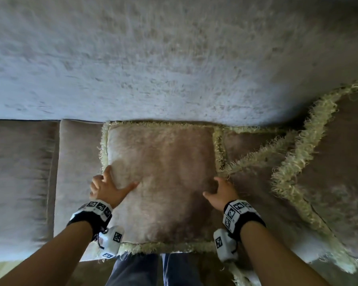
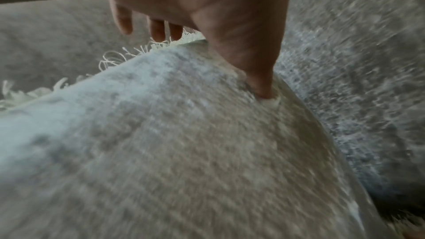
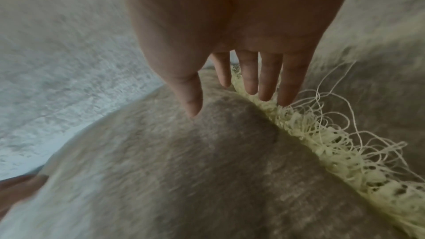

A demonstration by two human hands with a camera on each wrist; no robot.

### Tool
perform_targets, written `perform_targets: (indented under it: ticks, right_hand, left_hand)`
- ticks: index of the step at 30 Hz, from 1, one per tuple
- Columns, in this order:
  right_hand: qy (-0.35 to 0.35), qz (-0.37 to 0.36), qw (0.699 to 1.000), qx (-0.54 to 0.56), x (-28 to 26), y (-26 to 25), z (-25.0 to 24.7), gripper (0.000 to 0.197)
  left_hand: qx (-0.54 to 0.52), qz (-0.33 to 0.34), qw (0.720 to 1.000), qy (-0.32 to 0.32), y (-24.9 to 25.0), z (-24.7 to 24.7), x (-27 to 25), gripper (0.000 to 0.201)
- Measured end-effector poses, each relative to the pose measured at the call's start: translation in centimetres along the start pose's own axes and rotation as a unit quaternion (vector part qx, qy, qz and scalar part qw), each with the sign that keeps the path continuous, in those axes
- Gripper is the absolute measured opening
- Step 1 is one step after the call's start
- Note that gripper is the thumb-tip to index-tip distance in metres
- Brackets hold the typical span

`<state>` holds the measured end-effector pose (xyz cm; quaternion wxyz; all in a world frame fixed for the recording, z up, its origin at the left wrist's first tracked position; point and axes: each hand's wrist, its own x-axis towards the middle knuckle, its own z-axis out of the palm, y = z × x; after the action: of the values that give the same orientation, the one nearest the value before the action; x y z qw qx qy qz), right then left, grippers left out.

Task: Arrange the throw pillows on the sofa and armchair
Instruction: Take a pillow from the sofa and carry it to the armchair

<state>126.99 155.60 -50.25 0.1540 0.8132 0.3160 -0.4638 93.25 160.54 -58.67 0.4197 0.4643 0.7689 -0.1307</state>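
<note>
Sofa (image 1: pixel 74 162): left hand (image 1: pixel 109 189) grips pillow (image 1: pixel 163 162), right hand (image 1: pixel 220 194) perhaps.

1. The near pillow (image 1: pixel 163 182) is showing a beige-brown plush face, paling to whitish at its left, with a yellow-cream fringe (image 1: pixel 219 149) edging it.
2. The right pillow (image 1: pixel 339 162) is showing the same brown and cream.
3. The sofa back (image 1: pixel 153 58) is showing mottled pale grey.
4. The seat cushions (image 1: pixel 19 172) are showing taupe.
5. The wristbands (image 1: pixel 95 215) are showing black, with white squares bearing black block marks.
6. The trousers (image 1: pixel 132 269) are showing dark blue-grey.
</note>
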Motion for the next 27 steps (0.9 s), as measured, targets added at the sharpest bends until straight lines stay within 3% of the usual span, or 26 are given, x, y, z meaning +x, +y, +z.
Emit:
perform_targets:
  ticks: [7,12,17,27]
  right_hand:
    - [-0.043,0.004,0.997,0.063,4.2,-1.4,1.0,0.136]
    - [-0.02,0.019,0.998,0.051,5.5,-1.7,3.1,0.152]
    - [-0.02,-0.003,0.993,0.12,6.3,-1.2,3.6,0.154]
    - [0.009,-0.107,0.977,0.186,3.7,0.7,4.9,0.118]
  left_hand:
    - [-0.094,-0.014,0.988,-0.124,0.5,0.2,3.9,0.156]
    - [-0.089,-0.008,0.986,-0.14,0.7,0.2,4.2,0.156]
    - [-0.142,0.006,0.986,-0.091,0.1,1.4,3.2,0.139]
    - [-0.192,0.045,0.98,-0.032,-3.5,0.8,-2.2,0.142]
